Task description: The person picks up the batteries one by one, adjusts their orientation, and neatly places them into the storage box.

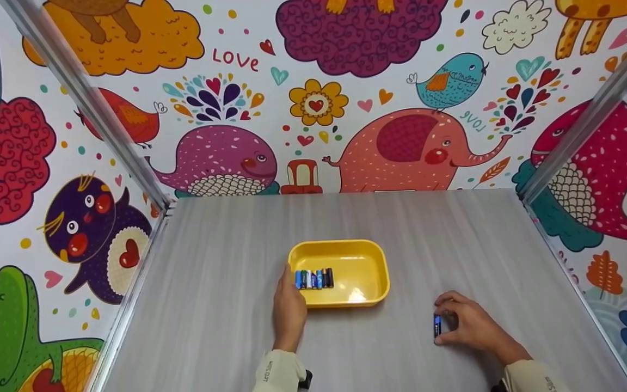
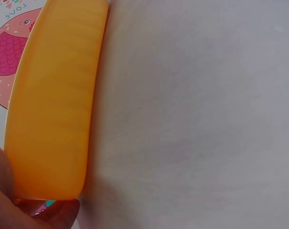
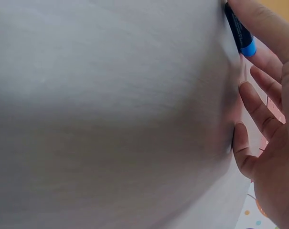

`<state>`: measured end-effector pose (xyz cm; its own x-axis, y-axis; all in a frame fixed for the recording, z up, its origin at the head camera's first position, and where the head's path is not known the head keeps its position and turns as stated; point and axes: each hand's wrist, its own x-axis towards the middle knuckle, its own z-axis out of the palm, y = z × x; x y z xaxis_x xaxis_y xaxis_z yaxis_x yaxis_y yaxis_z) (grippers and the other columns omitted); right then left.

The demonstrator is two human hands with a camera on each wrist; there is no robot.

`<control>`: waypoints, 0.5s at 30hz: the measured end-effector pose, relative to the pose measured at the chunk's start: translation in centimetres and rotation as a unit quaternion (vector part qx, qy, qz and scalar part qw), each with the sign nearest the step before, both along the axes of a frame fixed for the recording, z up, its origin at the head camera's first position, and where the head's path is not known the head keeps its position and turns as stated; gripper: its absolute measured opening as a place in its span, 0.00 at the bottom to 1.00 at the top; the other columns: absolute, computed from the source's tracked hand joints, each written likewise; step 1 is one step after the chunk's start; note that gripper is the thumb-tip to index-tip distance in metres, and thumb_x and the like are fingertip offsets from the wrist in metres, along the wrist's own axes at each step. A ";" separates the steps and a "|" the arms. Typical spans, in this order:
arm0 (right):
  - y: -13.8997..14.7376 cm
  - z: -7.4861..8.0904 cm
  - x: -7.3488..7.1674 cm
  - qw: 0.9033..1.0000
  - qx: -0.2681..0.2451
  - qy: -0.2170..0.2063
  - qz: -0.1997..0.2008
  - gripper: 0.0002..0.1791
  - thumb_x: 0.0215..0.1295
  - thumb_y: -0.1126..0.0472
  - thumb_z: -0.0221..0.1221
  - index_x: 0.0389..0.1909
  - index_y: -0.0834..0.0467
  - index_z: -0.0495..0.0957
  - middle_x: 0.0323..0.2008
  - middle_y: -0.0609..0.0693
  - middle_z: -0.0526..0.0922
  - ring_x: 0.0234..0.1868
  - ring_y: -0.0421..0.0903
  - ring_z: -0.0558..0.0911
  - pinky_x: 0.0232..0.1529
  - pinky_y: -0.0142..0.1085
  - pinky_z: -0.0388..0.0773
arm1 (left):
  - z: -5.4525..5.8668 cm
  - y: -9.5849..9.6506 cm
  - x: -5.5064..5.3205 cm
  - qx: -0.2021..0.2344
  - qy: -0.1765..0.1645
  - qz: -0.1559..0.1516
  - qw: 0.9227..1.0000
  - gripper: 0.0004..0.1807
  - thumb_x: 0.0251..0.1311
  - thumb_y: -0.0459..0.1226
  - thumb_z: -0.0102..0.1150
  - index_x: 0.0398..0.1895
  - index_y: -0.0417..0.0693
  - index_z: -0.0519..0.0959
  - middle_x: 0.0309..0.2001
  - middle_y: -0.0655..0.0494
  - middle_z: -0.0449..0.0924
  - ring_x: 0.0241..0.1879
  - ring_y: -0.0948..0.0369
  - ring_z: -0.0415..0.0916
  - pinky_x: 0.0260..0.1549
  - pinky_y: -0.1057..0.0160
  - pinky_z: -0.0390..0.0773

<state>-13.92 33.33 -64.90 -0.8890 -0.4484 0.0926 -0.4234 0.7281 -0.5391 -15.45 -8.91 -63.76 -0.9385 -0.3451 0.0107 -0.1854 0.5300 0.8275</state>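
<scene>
A yellow tray (image 1: 356,272) stands on the table with several small batteries (image 1: 314,279) lined up side by side at its left end. My left hand (image 1: 290,314) holds the tray by its left end near the front corner. Part of that hand (image 2: 48,214) shows at the tray's end in the left wrist view. To the right of the tray, my right hand (image 1: 471,326) pinches a blue and black battery (image 1: 437,325) by its ends between thumb and finger, close to the tabletop. The other fingers (image 3: 259,109) of this hand are spread and loosely bent.
The grey wood-grain table (image 1: 215,261) is bordered by walls printed with cartoon animals (image 1: 400,147). Metal posts (image 1: 128,141) rise at the back corners, and a metal rail (image 1: 128,305) edges the left side.
</scene>
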 end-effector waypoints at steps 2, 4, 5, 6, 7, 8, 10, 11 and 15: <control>0.0 0.0 0.0 1.000 0.001 -0.005 -0.002 0.27 0.38 0.39 0.81 0.38 0.47 0.86 0.52 0.41 0.79 0.50 0.37 0.78 0.50 0.26 0.77 | -0.1 0.0 0.0 -0.003 0.004 0.000 1.000 0.34 0.76 0.30 0.42 0.82 0.55 0.54 0.78 0.54 0.63 0.75 0.55 0.63 0.73 0.50 0.66; 0.0 0.1 0.0 1.000 0.004 -0.007 0.000 0.27 0.39 0.39 0.80 0.39 0.47 0.86 0.52 0.41 0.79 0.50 0.37 0.79 0.49 0.28 0.78 | -0.1 0.0 -0.1 -0.009 0.008 0.001 1.000 0.33 0.76 0.29 0.42 0.82 0.54 0.54 0.77 0.54 0.64 0.75 0.55 0.64 0.72 0.50 0.67; 0.0 0.1 0.0 1.000 0.005 -0.008 0.001 0.27 0.40 0.39 0.80 0.39 0.47 0.87 0.52 0.41 0.79 0.50 0.38 0.79 0.49 0.29 0.78 | -0.2 -0.1 -0.1 -0.013 0.010 0.002 1.000 0.33 0.76 0.29 0.42 0.82 0.54 0.55 0.77 0.53 0.64 0.74 0.54 0.64 0.72 0.50 0.68; 0.0 0.1 0.0 1.000 0.005 -0.007 0.002 0.27 0.40 0.39 0.80 0.39 0.48 0.87 0.52 0.42 0.79 0.49 0.38 0.79 0.49 0.30 0.78 | -0.2 -0.1 -0.1 -0.018 0.011 0.003 1.000 0.33 0.76 0.29 0.42 0.82 0.53 0.55 0.77 0.53 0.65 0.74 0.54 0.65 0.71 0.50 0.68; -0.1 0.2 0.0 1.000 0.005 -0.011 0.001 0.27 0.40 0.39 0.80 0.40 0.48 0.87 0.52 0.42 0.79 0.50 0.38 0.79 0.49 0.30 0.78 | -0.2 -0.1 -0.1 -0.022 0.013 0.004 1.000 0.33 0.76 0.29 0.42 0.82 0.52 0.56 0.76 0.52 0.65 0.74 0.54 0.65 0.71 0.50 0.69; -0.1 0.2 0.0 1.000 0.003 -0.013 0.001 0.26 0.41 0.39 0.80 0.40 0.48 0.87 0.52 0.42 0.78 0.50 0.39 0.79 0.49 0.31 0.78 | -0.3 -0.1 -0.1 -0.024 0.015 0.005 1.000 0.33 0.75 0.29 0.42 0.81 0.51 0.57 0.76 0.52 0.66 0.73 0.54 0.66 0.71 0.50 0.69; -0.1 0.2 0.0 1.000 0.000 -0.018 -0.002 0.26 0.41 0.40 0.80 0.40 0.48 0.87 0.52 0.42 0.78 0.49 0.38 0.78 0.48 0.30 0.78 | -0.3 -0.1 -0.1 -0.023 0.015 0.006 1.000 0.33 0.75 0.29 0.42 0.81 0.51 0.57 0.76 0.51 0.66 0.73 0.54 0.66 0.71 0.50 0.69; -0.1 0.2 0.0 1.000 -0.005 -0.019 -0.002 0.26 0.41 0.41 0.80 0.40 0.48 0.87 0.52 0.43 0.78 0.48 0.39 0.79 0.48 0.30 0.78 | -0.3 -0.1 -0.1 -0.022 0.014 0.006 1.000 0.33 0.75 0.29 0.42 0.81 0.51 0.56 0.76 0.52 0.66 0.74 0.54 0.65 0.71 0.50 0.69; -0.2 0.2 -0.1 0.999 -0.018 -0.029 -0.007 0.26 0.41 0.43 0.81 0.40 0.49 0.87 0.52 0.44 0.78 0.46 0.37 0.79 0.47 0.29 0.78 | -0.1 0.0 -0.1 -0.008 0.011 0.003 1.000 0.33 0.76 0.29 0.42 0.82 0.51 0.56 0.77 0.53 0.64 0.75 0.55 0.64 0.72 0.50 0.68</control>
